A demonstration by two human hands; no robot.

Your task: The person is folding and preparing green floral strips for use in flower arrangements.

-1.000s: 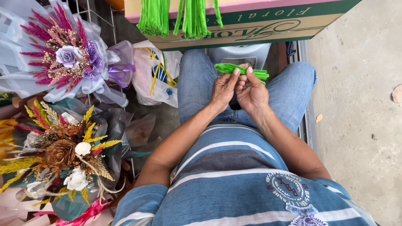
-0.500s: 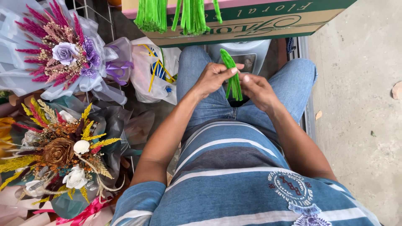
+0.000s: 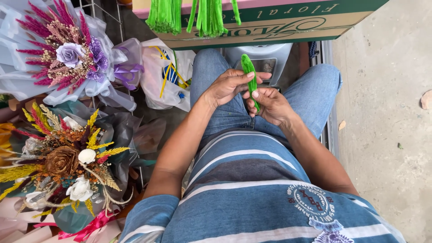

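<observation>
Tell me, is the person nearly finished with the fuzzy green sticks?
Hard to say. Done, it seems: two bundles of green stems hang over the edge of the cardboard box, and two finished bouquets, a purple one and a brown and yellow one, lie to the side. In hand: the left hand and right hand pinch one small green bundle over the lap. How many remain does not show.

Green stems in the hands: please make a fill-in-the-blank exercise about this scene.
1. Both hands, left hand and right hand, hold a bundle of ____ stems.
2. More stems hang over the edge of a ____ box.
3. The purple rose sits in the ____ bouquet.

Missing words: green; cardboard; upper
</observation>
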